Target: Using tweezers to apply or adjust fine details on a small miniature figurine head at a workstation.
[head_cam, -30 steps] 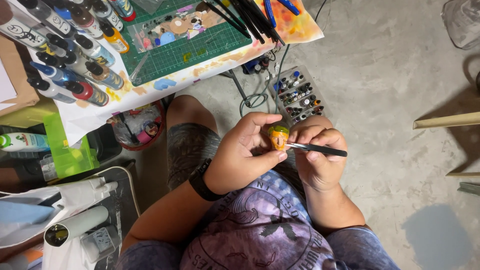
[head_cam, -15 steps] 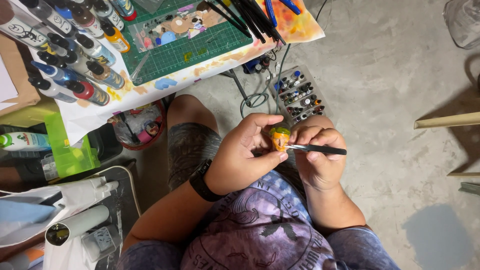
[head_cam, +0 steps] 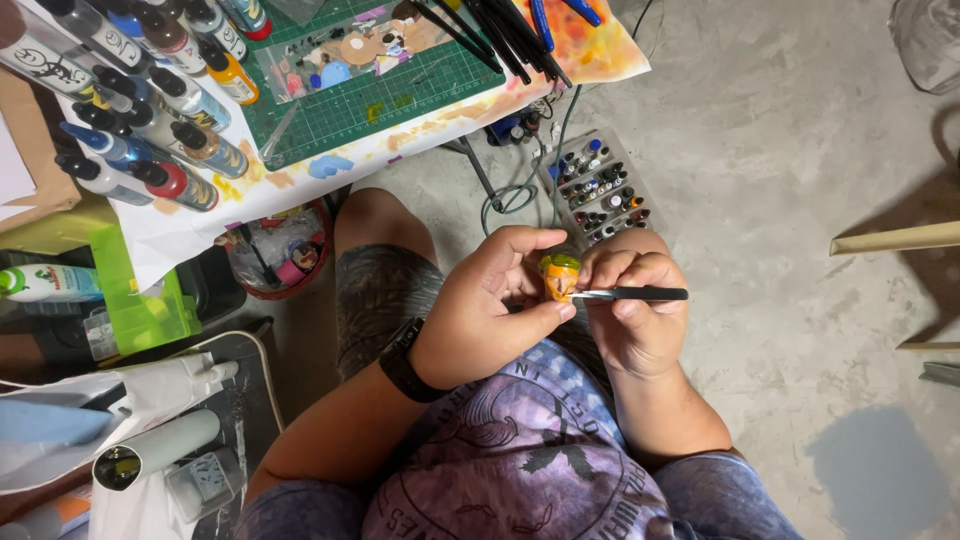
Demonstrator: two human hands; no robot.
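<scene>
While a person sits over a concrete floor, the left hand point(head_cam: 480, 310) pinches a small orange-and-green figure point(head_cam: 560, 276) between thumb and fingertips above the lap, and the right hand point(head_cam: 635, 320) grips a black-handled brush point(head_cam: 630, 294) whose tip touches the figure. Paint bottles point(head_cam: 150, 100) with black caps and coloured labels lie in rows at upper left, beside a green cutting mat point(head_cam: 400, 95) on paint-stained paper. A clear tray point(head_cam: 597, 185) of small paint pots sits on the floor near the knee. A red tub point(head_cam: 275, 255) of odds and ends stands under the table edge.
</scene>
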